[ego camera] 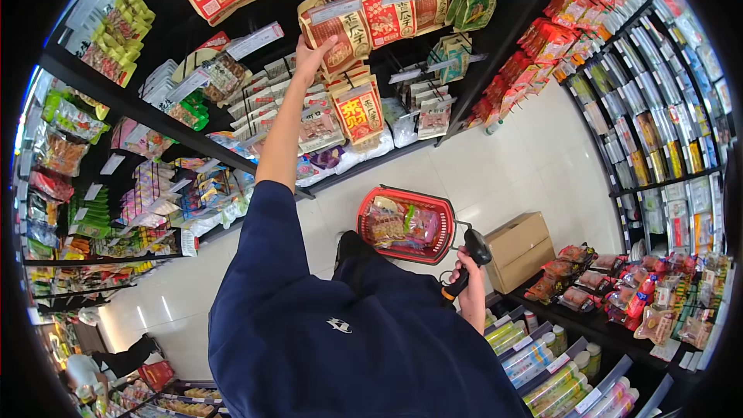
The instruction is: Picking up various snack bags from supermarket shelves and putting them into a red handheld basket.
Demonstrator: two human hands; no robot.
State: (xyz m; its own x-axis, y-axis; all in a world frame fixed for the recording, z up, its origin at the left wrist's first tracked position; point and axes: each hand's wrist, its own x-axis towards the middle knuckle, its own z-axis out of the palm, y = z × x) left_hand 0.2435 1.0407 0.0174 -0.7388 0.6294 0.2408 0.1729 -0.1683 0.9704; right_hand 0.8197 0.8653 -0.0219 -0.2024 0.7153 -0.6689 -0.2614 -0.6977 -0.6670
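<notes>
My left hand point(313, 58) reaches up to a brown paper snack bag point(342, 38) that hangs from a shelf hook, its fingers and thumb at the bag's left and lower edge. Similar red and brown bags hang to its right, and a bag with a yellow-and-red label point(359, 111) hangs below. My right hand point(468, 278) is closed around the handle of a black handheld barcode scanner point(477, 247). Beyond the scanner, a red shopping basket point(377, 191) stands on the floor with several packaged snacks in it.
A closed cardboard box point(520, 252) stands right of the basket. Packaged meat snacks point(580, 278) lie on a low shelf at the right, above bottles and tubes. Hanging racks curve round the left and right. Another person point(90, 371) is at the lower left, near a red basket point(155, 374).
</notes>
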